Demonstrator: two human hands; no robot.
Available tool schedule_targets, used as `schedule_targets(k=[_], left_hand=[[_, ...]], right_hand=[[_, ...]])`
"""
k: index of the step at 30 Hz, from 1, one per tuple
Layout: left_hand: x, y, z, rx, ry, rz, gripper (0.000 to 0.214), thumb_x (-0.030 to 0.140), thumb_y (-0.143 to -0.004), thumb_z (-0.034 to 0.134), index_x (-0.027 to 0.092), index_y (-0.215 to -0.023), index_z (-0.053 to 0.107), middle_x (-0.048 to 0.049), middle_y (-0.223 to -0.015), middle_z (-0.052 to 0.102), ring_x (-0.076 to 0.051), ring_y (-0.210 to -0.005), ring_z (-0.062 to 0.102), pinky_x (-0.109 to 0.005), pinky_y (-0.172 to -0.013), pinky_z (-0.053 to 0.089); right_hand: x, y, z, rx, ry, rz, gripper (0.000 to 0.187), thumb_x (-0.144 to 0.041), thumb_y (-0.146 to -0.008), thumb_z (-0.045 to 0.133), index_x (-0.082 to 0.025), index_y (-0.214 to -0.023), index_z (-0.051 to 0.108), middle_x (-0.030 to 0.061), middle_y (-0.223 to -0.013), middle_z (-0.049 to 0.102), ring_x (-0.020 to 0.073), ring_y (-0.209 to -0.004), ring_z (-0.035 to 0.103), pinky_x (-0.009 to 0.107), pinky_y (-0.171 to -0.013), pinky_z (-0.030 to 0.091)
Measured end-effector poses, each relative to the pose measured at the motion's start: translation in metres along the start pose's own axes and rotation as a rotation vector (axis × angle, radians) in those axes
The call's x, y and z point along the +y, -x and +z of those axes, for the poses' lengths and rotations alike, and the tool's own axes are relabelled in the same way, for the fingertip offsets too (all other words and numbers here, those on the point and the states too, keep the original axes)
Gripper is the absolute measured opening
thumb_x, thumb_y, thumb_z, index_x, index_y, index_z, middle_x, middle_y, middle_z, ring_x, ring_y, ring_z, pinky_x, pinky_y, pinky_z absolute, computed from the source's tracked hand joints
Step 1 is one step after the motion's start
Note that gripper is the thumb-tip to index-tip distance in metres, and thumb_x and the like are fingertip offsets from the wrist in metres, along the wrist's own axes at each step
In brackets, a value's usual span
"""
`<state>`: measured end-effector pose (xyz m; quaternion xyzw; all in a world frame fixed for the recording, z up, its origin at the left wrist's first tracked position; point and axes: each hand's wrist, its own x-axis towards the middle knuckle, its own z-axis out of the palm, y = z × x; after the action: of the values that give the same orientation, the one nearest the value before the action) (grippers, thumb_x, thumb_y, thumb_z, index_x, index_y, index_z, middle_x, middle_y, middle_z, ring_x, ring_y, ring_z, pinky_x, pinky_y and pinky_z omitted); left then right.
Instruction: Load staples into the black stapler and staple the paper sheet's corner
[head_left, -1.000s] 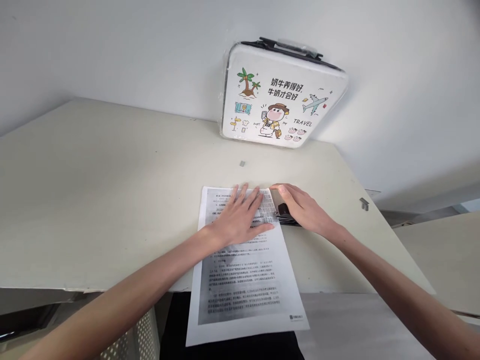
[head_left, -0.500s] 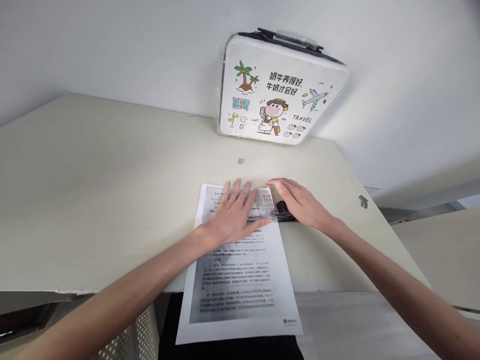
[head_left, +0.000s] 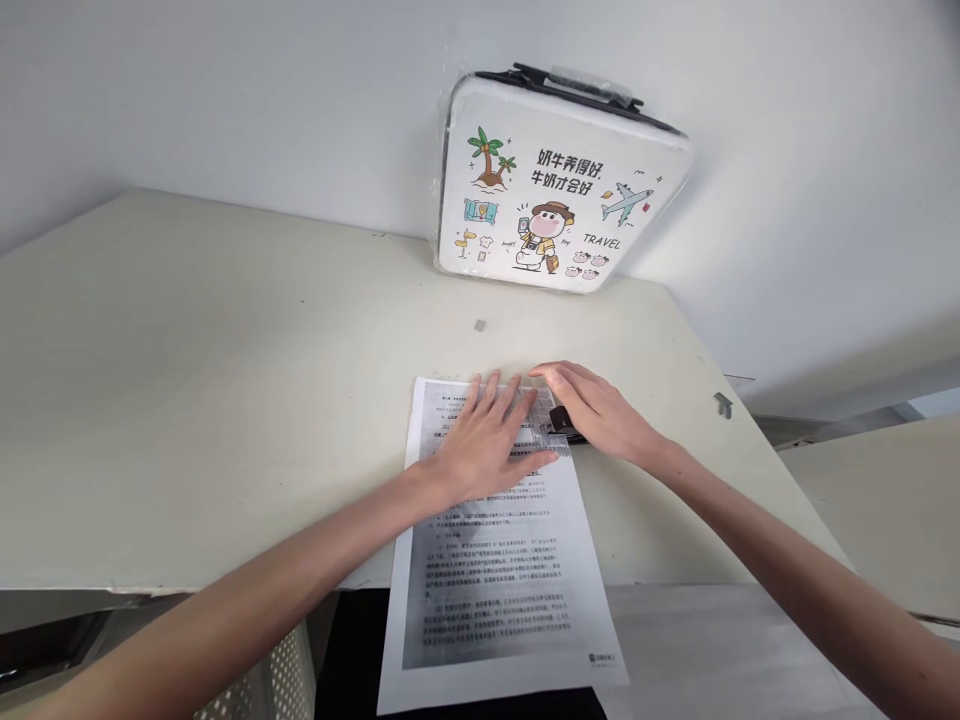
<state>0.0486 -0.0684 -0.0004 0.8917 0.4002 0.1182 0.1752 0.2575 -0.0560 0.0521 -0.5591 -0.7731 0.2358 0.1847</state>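
Note:
A printed sheet of paper point(head_left: 487, 560) lies on the table, its lower end reaching out past the front edge. My left hand point(head_left: 487, 440) rests flat on the upper part of the sheet, fingers spread. At the sheet's upper right edge is a small black device point(head_left: 561, 420) with a shiny metal part toward the paper; its exact kind is hidden under my hand. My right hand point(head_left: 600, 410) curls over this device from the right, with bent fingers and the thumb near the fingertips. Pale stripes show on the paper between both hands.
Behind the hands a white case point(head_left: 562, 190) with cartoon prints and a black handle stands against the wall. A small grey piece point(head_left: 480, 325) lies in front of it. Another grey piece point(head_left: 722, 404) is near the right edge of the table point(head_left: 225, 400).
The sheet has slid to the right and slightly toward me under my left hand, covering more of the black device's side. My right hand has stayed almost in place.

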Motion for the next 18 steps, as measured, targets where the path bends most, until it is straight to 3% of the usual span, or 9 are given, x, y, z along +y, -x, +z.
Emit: schedule_targets(k=[18], left_hand=[[0.003,-0.003,0.012,0.015,-0.055,0.032,0.097,0.077,-0.105,0.017,0.006,-0.171,0.016,-0.0171,-0.178,0.016,-0.038,-0.166,-0.002,-0.058,-0.133,-0.008]], right_hand=[[-0.009,-0.002,0.004,-0.025,0.081,0.049,0.052,-0.055,-0.111,0.023,-0.033,-0.119,0.07,0.0029,-0.141,0.067,0.0274,-0.132,0.061,0.047,-0.111,0.049]])
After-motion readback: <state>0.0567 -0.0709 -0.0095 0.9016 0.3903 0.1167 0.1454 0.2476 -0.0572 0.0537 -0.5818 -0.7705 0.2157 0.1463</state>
